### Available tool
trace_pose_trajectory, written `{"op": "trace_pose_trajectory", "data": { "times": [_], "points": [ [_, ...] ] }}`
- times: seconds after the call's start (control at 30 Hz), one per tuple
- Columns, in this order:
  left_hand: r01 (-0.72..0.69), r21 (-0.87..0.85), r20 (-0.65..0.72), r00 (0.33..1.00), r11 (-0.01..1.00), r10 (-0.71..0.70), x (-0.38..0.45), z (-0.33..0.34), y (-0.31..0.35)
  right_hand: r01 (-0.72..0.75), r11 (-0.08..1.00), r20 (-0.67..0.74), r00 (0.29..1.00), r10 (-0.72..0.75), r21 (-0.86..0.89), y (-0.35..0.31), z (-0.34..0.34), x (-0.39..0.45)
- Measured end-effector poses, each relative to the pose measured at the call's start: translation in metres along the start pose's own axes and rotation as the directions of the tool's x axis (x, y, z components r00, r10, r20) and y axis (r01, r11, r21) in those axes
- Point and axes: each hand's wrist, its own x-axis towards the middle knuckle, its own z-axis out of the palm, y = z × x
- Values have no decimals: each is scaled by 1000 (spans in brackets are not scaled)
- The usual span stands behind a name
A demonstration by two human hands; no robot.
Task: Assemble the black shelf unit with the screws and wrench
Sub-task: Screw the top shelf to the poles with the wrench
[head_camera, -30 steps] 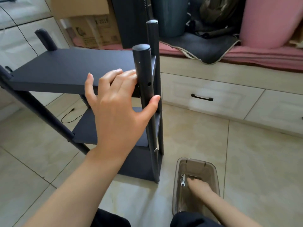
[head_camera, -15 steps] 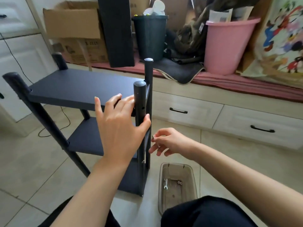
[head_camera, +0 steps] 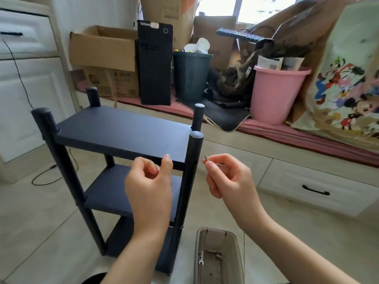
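Right hand (head_camera: 227, 179): thumb and fingertips pinch a small screw (head_camera: 206, 159), held up just beside the near right post (head_camera: 191, 160).
Left hand (head_camera: 149, 181): fingers loosely curled, nothing held, raised in front of the top shelf edge.
Black shelf unit (head_camera: 123, 130): upright on the tiled floor, three shelves between four posts.
Clear bin (head_camera: 238, 253): on the floor right of the unit; small wrench (head_camera: 201, 259) and spare screws (head_camera: 218, 256) lie inside.

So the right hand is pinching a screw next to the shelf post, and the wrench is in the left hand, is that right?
Not quite. The head view shows the wrench lying in the clear tray on the floor. The left hand holds nothing. The right hand does pinch a screw beside the post.
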Motion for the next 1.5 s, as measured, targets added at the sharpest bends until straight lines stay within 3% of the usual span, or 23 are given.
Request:
{"op": "trace_pose_trajectory", "data": {
  "times": [0.07, 0.1, 0.2, 0.4, 0.77, 0.97, 1.1, 1.3, 1.5],
  "points": [
    [283, -93, 119, 955, 955, -271, 6, 2, -4, 30, 997, 27, 999, -28, -65, 0, 0, -1],
    [368, -126, 212, 917, 921, -337, 8, 2, -6, 41, 996, 34, 999, -39, -82, 0, -1, 0],
    [454, -147, 429, 830, 879, -357, 9, 3, -11, 117, 988, 44, 993, -113, -104, -1, -1, 0],
    [431, -148, 442, 834, 890, -331, 5, 4, -12, 143, 987, 26, 990, -141, -76, 1, -1, 0],
    [532, -334, 492, 803, 778, -338, 1, 8, -5, 162, 976, -17, 986, -166, -145, 0, 8, 0],
    [617, -405, 579, 744, 675, -333, 6, 7, 0, 209, 972, 120, 973, -196, -109, -2, 6, -2],
    [591, -411, 575, 759, 694, -306, 6, 6, 1, 231, 967, 129, 967, -217, -103, 0, 3, -1],
    [495, -327, 570, 783, 805, -250, 11, 4, -4, 230, 968, 72, 972, -224, -98, 1, 1, 0],
    [514, -318, 594, 763, 797, -255, 12, 3, -4, 181, 983, 89, 980, -178, -35, 2, -2, -1]
  ]
}}
